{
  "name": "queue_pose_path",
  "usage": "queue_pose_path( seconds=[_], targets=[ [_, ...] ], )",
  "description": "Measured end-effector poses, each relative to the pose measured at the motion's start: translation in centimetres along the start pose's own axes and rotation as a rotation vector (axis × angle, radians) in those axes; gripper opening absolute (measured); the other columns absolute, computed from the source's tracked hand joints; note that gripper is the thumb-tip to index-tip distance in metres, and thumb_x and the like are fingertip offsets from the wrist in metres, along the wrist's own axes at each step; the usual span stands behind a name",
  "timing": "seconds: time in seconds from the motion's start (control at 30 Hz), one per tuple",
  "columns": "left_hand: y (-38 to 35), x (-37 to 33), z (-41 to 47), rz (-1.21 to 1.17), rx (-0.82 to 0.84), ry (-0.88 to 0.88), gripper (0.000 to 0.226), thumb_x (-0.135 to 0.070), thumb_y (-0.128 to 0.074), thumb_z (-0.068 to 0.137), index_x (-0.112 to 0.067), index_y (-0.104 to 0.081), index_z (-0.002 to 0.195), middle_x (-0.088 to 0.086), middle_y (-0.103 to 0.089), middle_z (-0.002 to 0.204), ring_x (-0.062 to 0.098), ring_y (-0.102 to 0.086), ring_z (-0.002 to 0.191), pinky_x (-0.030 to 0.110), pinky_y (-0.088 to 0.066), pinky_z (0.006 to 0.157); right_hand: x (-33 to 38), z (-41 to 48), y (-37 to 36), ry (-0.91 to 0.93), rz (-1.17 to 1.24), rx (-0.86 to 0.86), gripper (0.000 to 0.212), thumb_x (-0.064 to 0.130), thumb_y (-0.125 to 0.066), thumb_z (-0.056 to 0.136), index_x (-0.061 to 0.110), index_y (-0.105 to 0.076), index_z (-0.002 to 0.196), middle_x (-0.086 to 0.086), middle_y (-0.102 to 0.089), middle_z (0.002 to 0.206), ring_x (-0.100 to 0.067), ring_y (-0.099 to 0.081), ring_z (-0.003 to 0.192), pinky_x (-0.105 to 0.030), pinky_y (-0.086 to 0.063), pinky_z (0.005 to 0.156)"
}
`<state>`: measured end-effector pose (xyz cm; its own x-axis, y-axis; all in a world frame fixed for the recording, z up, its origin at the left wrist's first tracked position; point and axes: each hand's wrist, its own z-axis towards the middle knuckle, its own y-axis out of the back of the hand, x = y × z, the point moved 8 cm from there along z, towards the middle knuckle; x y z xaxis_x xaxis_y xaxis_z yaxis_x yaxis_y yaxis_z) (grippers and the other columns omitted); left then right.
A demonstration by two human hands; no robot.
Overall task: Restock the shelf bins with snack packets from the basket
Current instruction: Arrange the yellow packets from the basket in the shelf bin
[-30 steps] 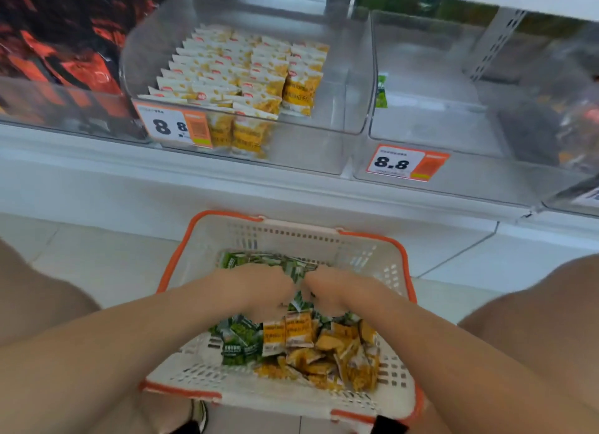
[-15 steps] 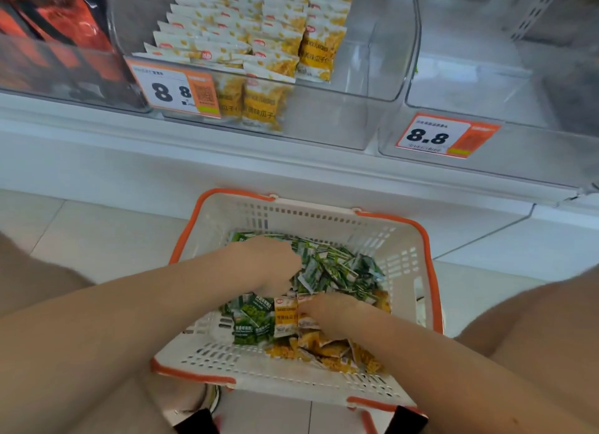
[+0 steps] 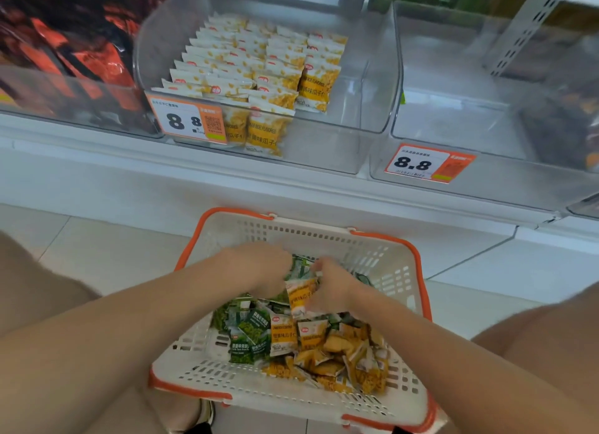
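Note:
A white basket (image 3: 327, 237) with an orange rim sits on the floor below the shelf. It holds green packets (image 3: 251, 336) on the left and yellow packets (image 3: 343, 355) on the right. My right hand (image 3: 334, 286) pinches one yellow packet (image 3: 299, 295) above the pile. My left hand (image 3: 259, 268) is close beside it, fingers curled down among green packets; whether it grips any is hidden. On the shelf, a clear bin (image 3: 340, 141) holds rows of upright yellow packets (image 3: 259, 63). The clear bin (image 3: 453, 125) to its right looks bare.
A bin at the left (image 3: 64, 60) is full of red and black bags. Orange price tags (image 3: 188, 122) (image 3: 424, 164) hang on the bin fronts. The white shelf ledge (image 3: 291, 187) juts out above the basket. My knees flank the basket on the tiled floor.
My right hand has lifted a yellow packet from the near pile and brought it up beside my left hand. The view has tilted up slightly toward the shelf.

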<state>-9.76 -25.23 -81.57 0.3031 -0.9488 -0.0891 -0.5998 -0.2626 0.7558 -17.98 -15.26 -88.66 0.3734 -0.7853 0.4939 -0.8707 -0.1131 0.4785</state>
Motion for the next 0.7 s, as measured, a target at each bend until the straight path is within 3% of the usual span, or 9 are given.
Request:
queue_pose_path(
  seconds=[0.07,0.17,0.23,0.3,0.33,0.4,0.5,0.63,0.7],
  targets=[
    [1.9,1.2,-0.7,-0.081,-0.081,0.075,0.029,-0.026,-0.046,0.106,-0.016,-0.061,0.083,0.000,-0.061,0.079,0.017,-0.060,0.068,0.034,-0.053,0.062,1.7,-1.1,1.8,0.049,0.234,-0.070,0.081,0.007,-0.079,0.085,0.014,-0.034,0.151,-0.012,-0.058,0.130,-0.026,-0.063,0.113,-0.036,-0.059,0.086],
    [5.1,2.9,-2.1,-0.270,-0.259,0.138,0.047,-0.036,-0.036,0.110,-0.011,-0.061,0.078,0.006,-0.062,0.071,0.021,-0.062,0.061,0.036,-0.049,0.056,4.8,-3.5,4.7,0.199,0.529,-0.233,0.060,0.007,-0.079,0.086,0.013,-0.053,0.140,-0.006,-0.072,0.105,-0.014,-0.072,0.086,-0.025,-0.059,0.063],
    [6.7,3.4,-3.4,-0.684,-0.357,0.117,0.042,-0.042,-0.042,0.107,-0.015,-0.067,0.087,0.008,-0.070,0.081,0.022,-0.072,0.064,0.039,-0.059,0.061,6.5,-5.3,6.6,0.299,0.634,-0.345,0.050,0.007,-0.079,0.085,0.020,-0.060,0.129,-0.001,-0.073,0.096,-0.013,-0.071,0.078,-0.030,-0.058,0.064],
    [8.1,2.7,-4.9,-1.079,-0.424,0.006,0.017,-0.029,-0.054,0.104,-0.028,-0.070,0.102,0.004,-0.073,0.099,0.016,-0.077,0.077,0.038,-0.065,0.076,7.9,-6.4,7.8,0.365,0.813,-0.352,0.048,0.008,-0.075,0.079,0.023,-0.061,0.122,-0.007,-0.072,0.098,-0.018,-0.065,0.079,-0.037,-0.052,0.070],
    [8.8,2.5,-5.5,-1.181,-0.463,-0.048,0.017,-0.020,-0.058,0.103,-0.030,-0.071,0.107,0.004,-0.073,0.104,0.016,-0.077,0.083,0.036,-0.065,0.079,8.5,-6.8,8.2,0.390,0.910,-0.335,0.045,0.010,-0.072,0.076,0.021,-0.062,0.119,-0.013,-0.072,0.101,-0.021,-0.063,0.081,-0.040,-0.048,0.072],
    [9.9,2.3,-6.4,-1.292,-0.537,-0.133,0.019,-0.011,-0.066,0.100,-0.022,-0.074,0.112,0.009,-0.073,0.106,0.020,-0.076,0.091,0.034,-0.064,0.081,9.3,-7.8,9.4,0.425,1.003,-0.330,0.037,0.020,-0.071,0.078,0.019,-0.067,0.115,-0.016,-0.073,0.109,-0.024,-0.065,0.088,-0.042,-0.049,0.076],
    [10.7,2.8,-7.2,-1.412,-0.586,-0.202,0.022,-0.007,-0.068,0.099,-0.013,-0.074,0.118,0.013,-0.075,0.109,0.024,-0.075,0.099,0.035,-0.064,0.084,9.8,-9.0,11.3,0.494,0.935,-0.399,0.024,0.033,-0.076,0.092,0.019,-0.072,0.111,-0.013,-0.074,0.110,-0.022,-0.068,0.094,-0.041,-0.051,0.084],
    [11.3,2.8,-7.6,-1.455,-0.596,-0.238,0.024,-0.005,-0.068,0.098,-0.027,-0.072,0.108,-0.010,-0.079,0.101,0.021,-0.075,0.102,0.034,-0.063,0.086,10.2,-9.4,11.9,0.536,0.970,-0.383,0.025,0.028,-0.072,0.097,0.014,-0.072,0.117,-0.010,-0.076,0.112,-0.031,-0.070,0.111,-0.049,-0.053,0.102],
    [11.5,3.0,-7.4,-1.444,-0.609,-0.242,0.023,-0.005,-0.069,0.097,-0.021,-0.072,0.113,-0.006,-0.079,0.105,0.025,-0.075,0.102,0.034,-0.063,0.086,10.5,-9.8,12.2,0.571,0.969,-0.407,0.022,0.024,-0.071,0.098,0.012,-0.072,0.117,-0.013,-0.075,0.113,-0.037,-0.068,0.112,-0.056,-0.052,0.103]
  ],
)
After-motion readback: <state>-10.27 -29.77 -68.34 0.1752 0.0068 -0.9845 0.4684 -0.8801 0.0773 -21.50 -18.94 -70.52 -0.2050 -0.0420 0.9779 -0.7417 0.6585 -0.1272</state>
